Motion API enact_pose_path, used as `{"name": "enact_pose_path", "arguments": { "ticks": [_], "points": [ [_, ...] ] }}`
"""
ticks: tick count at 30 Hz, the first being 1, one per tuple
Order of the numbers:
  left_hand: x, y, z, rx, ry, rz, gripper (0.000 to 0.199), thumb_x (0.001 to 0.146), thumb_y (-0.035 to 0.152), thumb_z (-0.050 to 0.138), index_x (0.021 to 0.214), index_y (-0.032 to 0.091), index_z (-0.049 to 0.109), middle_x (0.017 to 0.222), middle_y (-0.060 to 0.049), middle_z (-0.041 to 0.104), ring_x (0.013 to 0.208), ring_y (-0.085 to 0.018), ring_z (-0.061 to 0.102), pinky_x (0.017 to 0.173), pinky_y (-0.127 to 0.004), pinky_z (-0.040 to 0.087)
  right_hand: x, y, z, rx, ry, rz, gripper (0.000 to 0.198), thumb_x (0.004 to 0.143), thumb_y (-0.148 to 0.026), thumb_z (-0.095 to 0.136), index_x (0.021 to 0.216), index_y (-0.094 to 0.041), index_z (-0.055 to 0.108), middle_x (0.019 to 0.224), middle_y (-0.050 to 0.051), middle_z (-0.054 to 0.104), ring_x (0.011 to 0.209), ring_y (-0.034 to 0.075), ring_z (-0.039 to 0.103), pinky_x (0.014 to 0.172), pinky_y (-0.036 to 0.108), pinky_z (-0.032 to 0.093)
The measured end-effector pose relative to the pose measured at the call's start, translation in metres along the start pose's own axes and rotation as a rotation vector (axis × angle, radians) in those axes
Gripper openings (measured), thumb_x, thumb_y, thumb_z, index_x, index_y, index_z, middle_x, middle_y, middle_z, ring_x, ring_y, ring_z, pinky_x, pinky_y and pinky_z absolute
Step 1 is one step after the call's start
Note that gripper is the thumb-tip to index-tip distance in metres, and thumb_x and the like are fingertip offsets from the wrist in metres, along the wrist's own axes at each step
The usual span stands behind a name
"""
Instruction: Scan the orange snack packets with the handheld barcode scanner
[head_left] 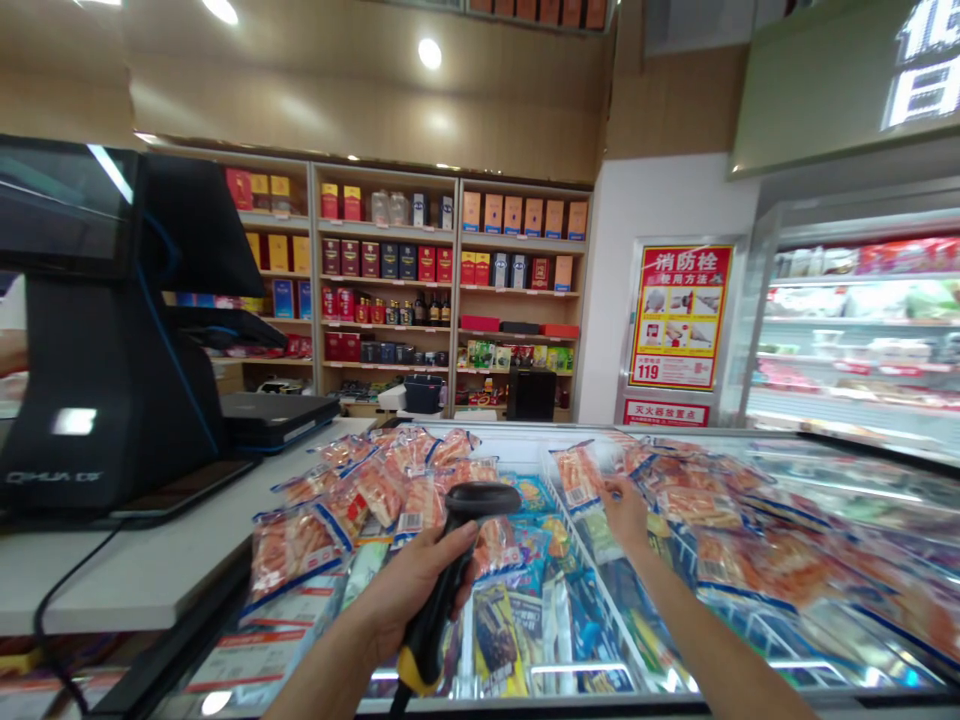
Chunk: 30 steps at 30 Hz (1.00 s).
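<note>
A black barcode scanner with a yellow base is wrapped in the fingers of my left hand, its head pointing up and away. Past the freezer's white divider, my right hand has its fingertips pinched at the right edge of a clear packet of orange-pink food that shows a barcode label. Similar packets lie heaped left of the scanner. More of them spread out to the right of my right hand. What exactly the packets contain is hard to make out.
The chest freezer holds colourful bags beneath its top. At left a black checkout terminal stands on a white counter, a cable hanging from it. Shelves of boxed goods, a red fire-hydrant sign and a lit chiller are behind.
</note>
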<state>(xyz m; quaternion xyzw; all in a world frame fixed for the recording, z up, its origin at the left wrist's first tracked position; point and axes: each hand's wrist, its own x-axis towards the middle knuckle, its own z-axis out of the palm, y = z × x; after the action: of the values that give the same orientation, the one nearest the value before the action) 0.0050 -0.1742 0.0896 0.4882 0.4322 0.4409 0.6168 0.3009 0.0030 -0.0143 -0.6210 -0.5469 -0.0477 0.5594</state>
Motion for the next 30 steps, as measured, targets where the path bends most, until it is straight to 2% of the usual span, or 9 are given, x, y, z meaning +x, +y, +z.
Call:
{"name": "enact_pose_path", "arguments": {
  "ticks": [8, 14, 19, 23, 27, 30],
  "points": [
    [-0.001, -0.003, 0.000, -0.032, -0.093, -0.059, 0.031, 0.066, 0.046, 0.052, 0.070, 0.017, 0.043, 0.054, 0.005, 0.050, 0.039, -0.004, 0.044, 0.039, -0.017, 0.032, -0.010, -0.023, 0.013, 0.088, 0.034, 0.056, 0.022, 0.063, -0.035, 0.041, 0.065, -0.016, 0.052, 0.068, 0.008, 0.061, 0.066, 0.020, 0.054, 0.063, 0.030, 0.037],
    [0.002, -0.002, -0.001, -0.038, -0.081, -0.044, 0.032, 0.066, 0.046, 0.052, 0.069, 0.016, 0.044, 0.054, 0.004, 0.050, 0.040, -0.005, 0.044, 0.039, -0.018, 0.033, -0.021, -0.037, 0.017, 0.069, -0.016, 0.126, 0.020, 0.063, -0.034, 0.042, 0.063, -0.017, 0.052, 0.071, 0.009, 0.062, 0.070, 0.021, 0.055, 0.065, 0.029, 0.037],
    [0.003, 0.003, -0.020, -0.070, 0.125, 0.036, 0.031, 0.066, 0.046, 0.053, 0.063, 0.016, 0.043, 0.049, 0.004, 0.049, 0.038, -0.005, 0.043, 0.037, -0.017, 0.033, -0.024, -0.059, 0.024, 0.093, -0.069, 0.174, 0.023, 0.066, -0.036, 0.044, 0.068, -0.017, 0.055, 0.073, 0.009, 0.063, 0.071, 0.021, 0.056, 0.064, 0.027, 0.038],
    [-0.003, 0.010, -0.040, -0.108, 0.234, 0.049, 0.030, 0.064, 0.044, 0.055, 0.068, 0.016, 0.046, 0.051, 0.004, 0.050, 0.039, -0.006, 0.044, 0.038, -0.018, 0.035, -0.020, -0.095, 0.044, 0.176, -0.116, 0.178, 0.025, 0.066, -0.037, 0.045, 0.071, -0.016, 0.057, 0.076, 0.010, 0.064, 0.072, 0.020, 0.056, 0.065, 0.026, 0.039],
    [-0.011, 0.013, -0.049, -0.077, 0.327, 0.084, 0.030, 0.063, 0.044, 0.056, 0.066, 0.016, 0.046, 0.050, 0.004, 0.050, 0.038, -0.005, 0.044, 0.037, -0.017, 0.035, -0.024, -0.137, 0.073, 0.205, -0.249, 0.121, 0.027, 0.070, -0.032, 0.040, 0.079, -0.014, 0.058, 0.079, 0.009, 0.064, 0.075, 0.019, 0.057, 0.067, 0.025, 0.040],
    [-0.013, 0.011, -0.058, -0.038, 0.361, 0.112, 0.032, 0.063, 0.047, 0.055, 0.064, 0.016, 0.046, 0.048, 0.004, 0.049, 0.038, -0.005, 0.043, 0.036, -0.017, 0.035, -0.032, -0.156, 0.090, 0.186, -0.388, 0.043, 0.030, 0.072, -0.026, 0.036, 0.086, -0.011, 0.059, 0.086, 0.010, 0.063, 0.081, 0.018, 0.057, 0.071, 0.024, 0.040]
  ]
}}
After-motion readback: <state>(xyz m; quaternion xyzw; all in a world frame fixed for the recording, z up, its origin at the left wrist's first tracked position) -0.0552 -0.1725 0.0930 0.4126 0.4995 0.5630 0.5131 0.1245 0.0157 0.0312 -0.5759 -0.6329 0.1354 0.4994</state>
